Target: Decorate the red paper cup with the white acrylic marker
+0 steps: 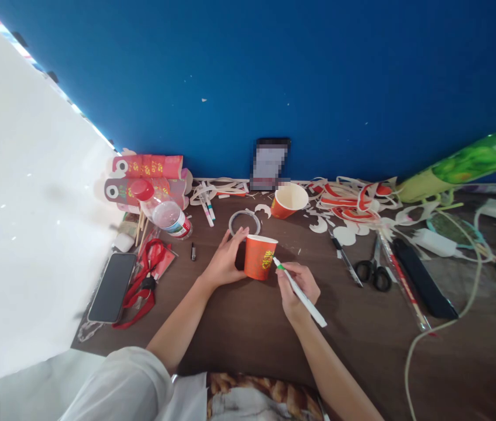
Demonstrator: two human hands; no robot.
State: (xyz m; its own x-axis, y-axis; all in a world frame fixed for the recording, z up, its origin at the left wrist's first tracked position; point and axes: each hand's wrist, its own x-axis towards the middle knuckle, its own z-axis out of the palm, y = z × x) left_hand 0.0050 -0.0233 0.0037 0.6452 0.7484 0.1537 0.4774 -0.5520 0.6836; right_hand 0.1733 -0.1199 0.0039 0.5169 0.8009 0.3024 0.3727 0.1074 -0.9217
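An orange paper cup point(260, 256) with a gold emblem stands upright on the brown table point(239, 333). My left hand point(226, 260) wraps around the cup's left side. A white marker point(300, 293) with a green band lies in my right hand point(297, 287), its tip close to the cup's right wall. A second orange cup point(288, 202) lies tilted farther back, its open mouth facing me.
Scissors point(373, 272), a utility knife point(345, 260) and paper scraps point(348, 207) lie to the right. A tape ring point(244, 221), markers point(206, 209), a water bottle point(164, 213), paper-cup fish point(143, 175), a phone point(112, 286) and a red lanyard point(145, 289) sit left. Cables point(458, 292) trail at right.
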